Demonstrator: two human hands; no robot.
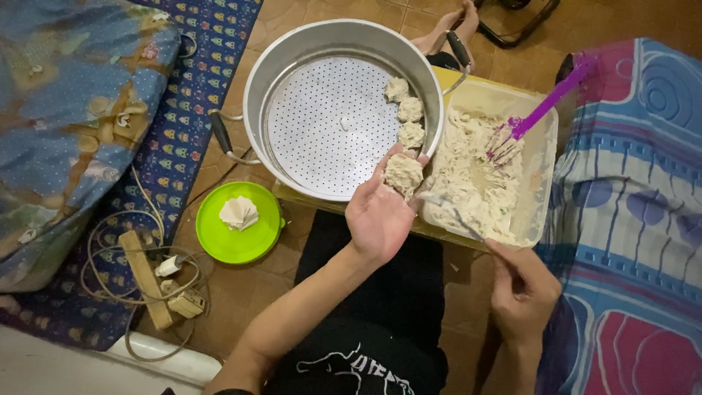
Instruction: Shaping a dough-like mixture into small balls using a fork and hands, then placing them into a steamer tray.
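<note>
Tiled floor (241, 289): steamer pot (292, 55), green lid (238, 241).

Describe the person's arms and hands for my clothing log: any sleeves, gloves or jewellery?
Both forearms are bare, with no sleeves reaching them. The left hand and right hand wear no gloves, and no rings, watch or bracelets show. A black printed top covers the torso.

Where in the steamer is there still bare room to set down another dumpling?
The perforated tray is bare across its centre and left, up to the steamer wall. The right edge is crowded: three dumplings in a row, with the left hand holding a fourth just below them.
</note>
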